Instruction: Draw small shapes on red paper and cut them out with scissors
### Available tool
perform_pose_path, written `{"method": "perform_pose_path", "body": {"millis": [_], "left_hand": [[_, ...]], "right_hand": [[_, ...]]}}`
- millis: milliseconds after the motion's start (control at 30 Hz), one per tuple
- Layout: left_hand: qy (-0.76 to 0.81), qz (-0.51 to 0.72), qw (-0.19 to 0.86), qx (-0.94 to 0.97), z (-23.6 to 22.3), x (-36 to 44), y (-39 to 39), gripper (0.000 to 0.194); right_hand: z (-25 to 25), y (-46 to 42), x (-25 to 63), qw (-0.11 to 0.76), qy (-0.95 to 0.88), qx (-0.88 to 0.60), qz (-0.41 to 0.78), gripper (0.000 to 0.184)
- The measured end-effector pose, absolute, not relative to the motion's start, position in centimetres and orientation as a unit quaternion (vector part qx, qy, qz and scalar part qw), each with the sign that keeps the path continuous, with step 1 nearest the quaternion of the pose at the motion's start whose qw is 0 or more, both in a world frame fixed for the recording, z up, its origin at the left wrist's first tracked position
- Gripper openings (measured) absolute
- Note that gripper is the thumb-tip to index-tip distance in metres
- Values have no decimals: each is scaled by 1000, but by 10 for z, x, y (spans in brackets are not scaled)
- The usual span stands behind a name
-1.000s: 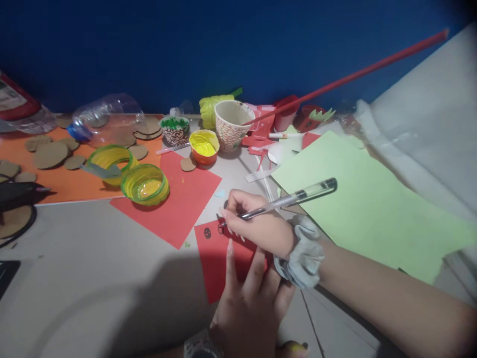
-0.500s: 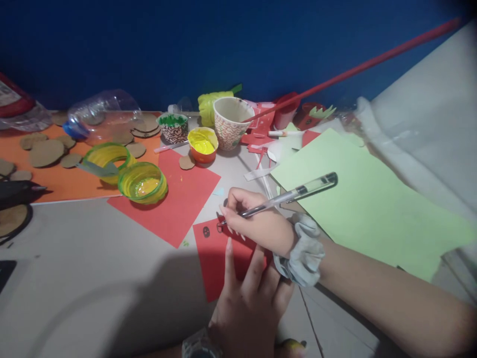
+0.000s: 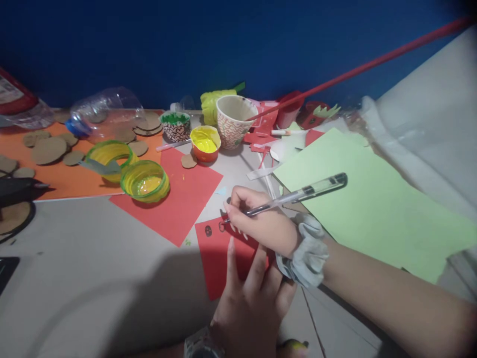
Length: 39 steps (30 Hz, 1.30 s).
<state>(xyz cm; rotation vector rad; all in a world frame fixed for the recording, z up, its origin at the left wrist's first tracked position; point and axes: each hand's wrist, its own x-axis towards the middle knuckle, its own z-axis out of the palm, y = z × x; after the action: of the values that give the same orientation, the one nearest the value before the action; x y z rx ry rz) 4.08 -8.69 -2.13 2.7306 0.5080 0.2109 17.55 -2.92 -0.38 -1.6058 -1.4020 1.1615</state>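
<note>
Down on the red paper (image 3: 214, 263), near a bigger red sheet (image 3: 179, 199), one doodle (image 3: 208, 230) looks mostly inked in, its neighbor's just an outline (image 3: 221, 226). Right hand (image 3: 270, 226) has its grip closed round the pen (image 3: 313, 190); left hand (image 3: 248, 311) is open, fingers spread over the paper.

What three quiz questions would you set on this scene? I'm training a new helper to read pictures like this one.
1. Multiple choice. What colour is the sheet under the left hand?
a) green
b) orange
c) red

2. True or false. The clear bottle lies on its side.

3. Short answer. Which hand holds the pen?

Key: 1. c; 2. true; 3. the right hand.
</note>
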Motion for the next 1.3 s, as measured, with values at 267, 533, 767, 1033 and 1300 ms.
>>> {"method": "perform_pose_path", "body": {"millis": [267,533,767,1033,1300], "left_hand": [[197,124,139,962,-25,42,-91,55],[190,120,132,965,-22,41,-89,56],[200,115,132,964,-24,42,-92,55],[194,116,137,964,-23,42,-90,57],[181,123,134,967,-25,41,-89,58]], "right_hand": [[-4,-29,176,347,-539,-622,449,22],[-1,-29,176,345,-551,-621,437,22],[-2,-28,177,337,-565,-626,419,22],[-4,-28,177,340,-552,-623,438,22],[-3,-28,176,340,-560,-621,430,21]]}}
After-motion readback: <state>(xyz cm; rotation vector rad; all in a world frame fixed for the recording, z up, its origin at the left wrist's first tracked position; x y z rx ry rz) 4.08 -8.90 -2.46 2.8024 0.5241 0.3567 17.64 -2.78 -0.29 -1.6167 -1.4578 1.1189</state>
